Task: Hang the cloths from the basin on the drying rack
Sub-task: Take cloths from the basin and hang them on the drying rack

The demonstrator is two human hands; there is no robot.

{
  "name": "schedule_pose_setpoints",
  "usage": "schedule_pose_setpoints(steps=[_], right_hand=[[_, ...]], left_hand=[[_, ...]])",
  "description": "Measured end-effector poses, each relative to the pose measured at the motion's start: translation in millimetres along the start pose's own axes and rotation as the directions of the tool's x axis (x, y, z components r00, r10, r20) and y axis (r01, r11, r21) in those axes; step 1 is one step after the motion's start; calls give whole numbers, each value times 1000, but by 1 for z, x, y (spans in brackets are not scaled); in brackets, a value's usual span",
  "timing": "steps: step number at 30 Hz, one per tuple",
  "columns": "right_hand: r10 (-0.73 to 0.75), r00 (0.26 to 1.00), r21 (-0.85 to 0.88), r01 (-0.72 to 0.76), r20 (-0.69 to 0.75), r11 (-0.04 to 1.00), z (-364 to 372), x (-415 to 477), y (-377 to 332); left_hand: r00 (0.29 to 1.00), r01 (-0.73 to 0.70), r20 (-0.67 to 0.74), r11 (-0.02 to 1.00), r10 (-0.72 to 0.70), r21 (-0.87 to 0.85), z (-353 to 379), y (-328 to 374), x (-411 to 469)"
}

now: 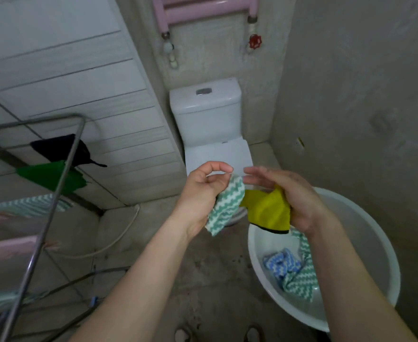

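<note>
My left hand (pixel 203 191) grips a green-and-white zigzag cloth (pixel 224 208), which hangs below the palm. My right hand (pixel 294 196) holds a yellow cloth (pixel 267 211) with a dark edge; its forefinger and thumb reach toward the green cloth's top. Both hands are raised in front of the toilet, above the left rim of the white basin (pixel 365 233). In the basin lie a blue zigzag cloth (pixel 279 264) and a second green zigzag cloth (pixel 301 280). The metal drying rack (pixel 52 208) stands to the left.
On the rack hang a black cloth (pixel 60 149), a green cloth (pixel 50 176), a green zigzag cloth (pixel 30 206) and pink cloths (pixel 8 246). A white toilet (pixel 208 112) stands against the far wall under pink pipes (pixel 203 11). A hose (pixel 119 240) lies on the concrete floor.
</note>
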State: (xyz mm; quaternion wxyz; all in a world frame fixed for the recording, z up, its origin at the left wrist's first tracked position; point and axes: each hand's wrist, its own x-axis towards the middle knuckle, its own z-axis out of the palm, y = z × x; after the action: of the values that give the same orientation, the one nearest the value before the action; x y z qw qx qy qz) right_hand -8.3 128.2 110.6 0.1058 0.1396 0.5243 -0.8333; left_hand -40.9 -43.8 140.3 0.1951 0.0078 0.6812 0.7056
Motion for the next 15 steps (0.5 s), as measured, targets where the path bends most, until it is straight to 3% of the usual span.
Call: schedule_pose_setpoints(steps=[4,9,11,15], right_hand=[[20,971,-199,28,238,980,71,14,-5],[-117,979,-287,162,168,944,147,31,1],[-176,974,-317,213,142,924,179,41,5],[-213,967,-343,249,140,906,255,67,16]], left_hand=[[989,-139,-48,988,143,65,-47,25,-2],[930,-263,-184,926,319,272,-113,42,-2],[910,-239,-244,904,336,356,-147,45,-2],[904,-191,-324,940,280,281,-235,48,-15]])
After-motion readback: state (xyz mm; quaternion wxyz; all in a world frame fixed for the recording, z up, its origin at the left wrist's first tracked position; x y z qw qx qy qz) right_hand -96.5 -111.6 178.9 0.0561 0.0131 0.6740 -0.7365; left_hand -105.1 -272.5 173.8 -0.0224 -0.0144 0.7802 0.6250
